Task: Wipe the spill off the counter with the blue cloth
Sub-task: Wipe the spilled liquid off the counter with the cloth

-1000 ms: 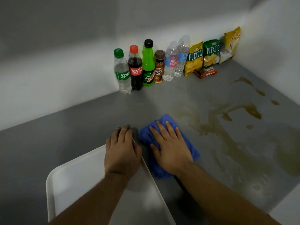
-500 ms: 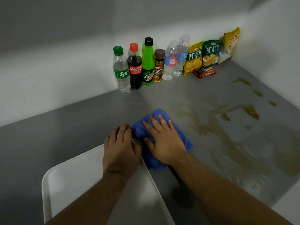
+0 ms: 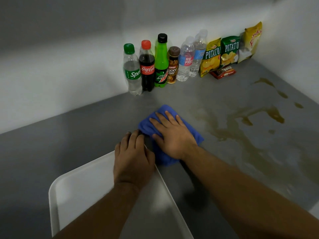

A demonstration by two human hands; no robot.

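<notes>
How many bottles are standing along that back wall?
6, in a row against the back wall, left to right: Sprite bottle, Coca-Cola bottle, Mountain Dew bottle, Kopiko bottle, pink-label water bottle, blue-label water bottle. None looks hidden.

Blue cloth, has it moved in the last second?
Yes. Judged against the white tray, the blue cloth under the right hand has slid forward, toward the bottles at the wall.
</notes>
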